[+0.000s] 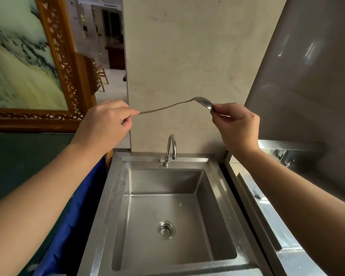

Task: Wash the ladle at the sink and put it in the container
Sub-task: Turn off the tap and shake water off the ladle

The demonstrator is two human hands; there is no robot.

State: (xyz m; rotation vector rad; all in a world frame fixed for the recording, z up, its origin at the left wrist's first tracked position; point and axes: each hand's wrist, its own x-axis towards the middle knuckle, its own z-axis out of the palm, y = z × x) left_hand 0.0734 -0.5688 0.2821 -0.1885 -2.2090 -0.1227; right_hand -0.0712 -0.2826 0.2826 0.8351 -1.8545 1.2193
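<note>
Currently, mid-frame above the stainless steel sink [217, 198], the left hand [106, 124] pinches the handle tip and the right hand [235, 124] pinches the bowl rim of a thin, shiny metal ladle [173, 105], probably light, stiff and slippery when wet, best gripped mid-handle.

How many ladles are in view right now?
1. The ladle is held up above the sink, handle end pinched by the left hand, bowl end by the right hand. No others show; the container is out of view.

Kitchen: steel sink [116, 196], faucet [171, 146]
</note>
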